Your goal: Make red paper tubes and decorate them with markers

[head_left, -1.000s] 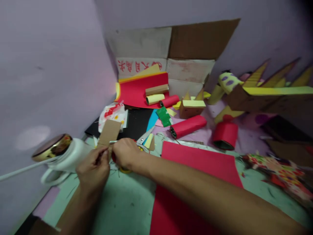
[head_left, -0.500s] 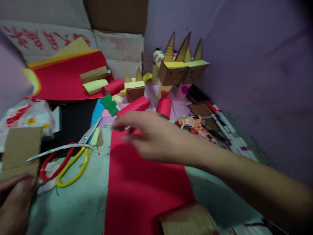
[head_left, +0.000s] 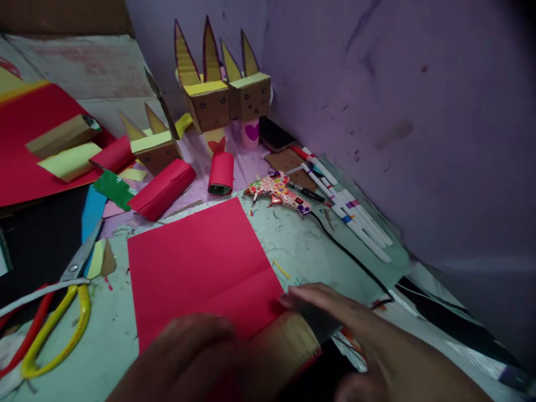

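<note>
A red sheet of paper (head_left: 196, 268) lies on the pale green tabletop in front of me. Across its near right edge rests a brown cardboard piece (head_left: 293, 338), partly covered. My left hand (head_left: 184, 357) is over the sheet's near edge and against the cardboard, its fingers blurred and their grip hidden. To the right, my right hand (head_left: 355, 329) is beside the cardboard, fingers stretched out and thumb apart, with nothing visible in it. Scissors (head_left: 62, 301) with one red and one yellow handle lie partly spread at the left.
Behind the sheet are red paper tubes (head_left: 163, 190) and cardboard heads with pointed ears (head_left: 209, 106). A flower-patterned glue gun (head_left: 278, 192) trails a black cord on the right. Several white markers (head_left: 355, 218) lie by the purple wall (head_left: 397, 111).
The view has turned right. My right hand has drawn back from above the red sheet to its near right. My left hand has left the cardboard at the left and come to the sheet's near edge.
</note>
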`<action>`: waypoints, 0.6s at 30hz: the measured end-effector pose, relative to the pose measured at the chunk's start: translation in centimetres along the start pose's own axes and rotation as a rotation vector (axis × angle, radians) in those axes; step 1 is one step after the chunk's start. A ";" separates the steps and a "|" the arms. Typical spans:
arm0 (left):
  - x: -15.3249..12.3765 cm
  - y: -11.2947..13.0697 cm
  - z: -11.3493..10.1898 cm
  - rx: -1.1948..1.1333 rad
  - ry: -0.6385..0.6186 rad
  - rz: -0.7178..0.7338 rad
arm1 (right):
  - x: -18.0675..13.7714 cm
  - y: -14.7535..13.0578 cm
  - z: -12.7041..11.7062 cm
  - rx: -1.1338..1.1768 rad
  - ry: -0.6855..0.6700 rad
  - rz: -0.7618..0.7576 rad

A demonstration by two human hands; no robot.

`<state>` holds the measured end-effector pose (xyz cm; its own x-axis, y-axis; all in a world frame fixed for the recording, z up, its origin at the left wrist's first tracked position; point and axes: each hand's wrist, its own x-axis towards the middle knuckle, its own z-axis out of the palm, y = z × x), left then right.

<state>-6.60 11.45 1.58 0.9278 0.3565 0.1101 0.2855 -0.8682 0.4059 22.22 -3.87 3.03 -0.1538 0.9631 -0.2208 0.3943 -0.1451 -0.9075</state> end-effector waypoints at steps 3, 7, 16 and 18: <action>0.8 1.5 0.4 0.007 -0.082 0.086 | 0.8 0.3 0.9 0.037 -0.056 -0.054; -0.6 1.9 1.5 0.065 -0.053 -0.052 | 1.3 1.1 1.7 -0.009 -0.055 -0.057; 2.8 0.5 0.2 0.021 -0.029 -0.160 | 1.4 2.0 2.7 0.024 -0.007 -0.024; 5.1 -0.3 0.4 0.118 -0.105 -0.074 | 1.5 1.8 2.6 0.026 -0.006 -0.015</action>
<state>-1.91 13.42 1.65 0.9216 0.3879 -0.0141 0.3741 -0.8778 0.2994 20.33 -3.31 0.10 -0.1645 0.9639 -0.2092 0.3679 -0.1368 -0.9198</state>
